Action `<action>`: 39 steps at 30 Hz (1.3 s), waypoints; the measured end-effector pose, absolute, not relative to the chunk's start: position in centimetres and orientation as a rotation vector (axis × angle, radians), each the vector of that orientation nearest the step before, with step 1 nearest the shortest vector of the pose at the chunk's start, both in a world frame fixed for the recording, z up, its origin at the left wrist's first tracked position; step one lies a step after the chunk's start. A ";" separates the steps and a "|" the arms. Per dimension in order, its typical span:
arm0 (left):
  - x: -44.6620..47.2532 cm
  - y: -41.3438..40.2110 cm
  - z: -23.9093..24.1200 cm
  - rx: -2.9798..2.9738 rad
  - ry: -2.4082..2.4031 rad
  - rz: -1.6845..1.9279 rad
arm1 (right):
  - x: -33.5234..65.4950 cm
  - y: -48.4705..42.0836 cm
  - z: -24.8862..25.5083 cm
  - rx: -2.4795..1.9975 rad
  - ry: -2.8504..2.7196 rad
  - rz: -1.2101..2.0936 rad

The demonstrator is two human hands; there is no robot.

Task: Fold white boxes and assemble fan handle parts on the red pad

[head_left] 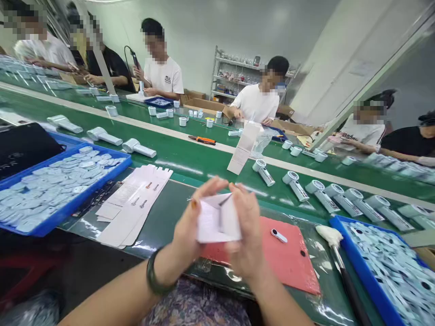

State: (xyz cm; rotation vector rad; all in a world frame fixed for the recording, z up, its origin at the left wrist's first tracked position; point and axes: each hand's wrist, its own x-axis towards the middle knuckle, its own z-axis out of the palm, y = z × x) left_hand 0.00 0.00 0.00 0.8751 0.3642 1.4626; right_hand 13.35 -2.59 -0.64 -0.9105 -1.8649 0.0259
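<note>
From the head camera's view, both hands are meeting over the near edge of the worktop (pixel 163 217). The left hand (pixel 186 231) and the right hand (pixel 249 231) are cupping a white paper carton (pixel 209 226), their fingers closing on its sides, its open end facing the wearer. I'm judging that the step in hand is shaping this carton; the next move is probably calling for light, even pressure, so its walls are staying square.

To the left, flat cartons (pixel 136 203) are lying beside a blue tray (pixel 112 174) of pale pieces. To the right, a red mat (pixel 288 262) is carrying a small pale part (pixel 279 235); beyond it a black-handled tool (pixel 348 285) is resting beside another blue tray (pixel 363 267).

Farther off, a green belt (pixel 190 163) is bearing white handheld devices (pixel 299 185) and an orange-handled tool (pixel 203 140). Co-workers (pixel 260 102) are sitting along its far side, and a metal rack (pixel 234 68) is standing behind them.
</note>
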 end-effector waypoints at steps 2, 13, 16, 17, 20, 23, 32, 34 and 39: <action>0.7 -0.5 -0.3 0.864 0.310 1.512 | 13.9 -2.0 -0.5 -0.962 -1.786 0.059; 0.8 -1.9 -1.6 0.889 0.223 1.311 | 14.8 -1.7 0.0 -1.044 -1.682 -0.067; 0.5 -2.0 -2.8 1.045 0.235 1.257 | 15.7 -1.1 0.4 -1.061 -1.591 -0.052; 0.3 -1.7 -3.0 1.104 0.248 1.274 | 15.9 -0.9 0.5 -1.051 -1.589 -0.036; -0.6 -0.2 -3.0 1.252 0.314 1.316 | 15.9 -1.0 0.4 -1.008 -1.612 0.142; -0.9 0.7 -2.7 1.321 0.280 1.344 | 15.4 -1.8 0.0 -0.942 -1.645 0.341; 1.7 -0.8 -1.6 1.320 0.271 1.444 | 14.5 -3.1 1.8 -0.885 -1.295 0.419; 1.7 -0.7 -0.6 1.242 0.190 1.328 | 14.9 -3.1 2.3 -0.815 -1.270 0.553; 1.7 -0.1 2.0 0.952 0.294 1.374 | 15.5 -3.3 2.8 -0.815 -1.589 0.579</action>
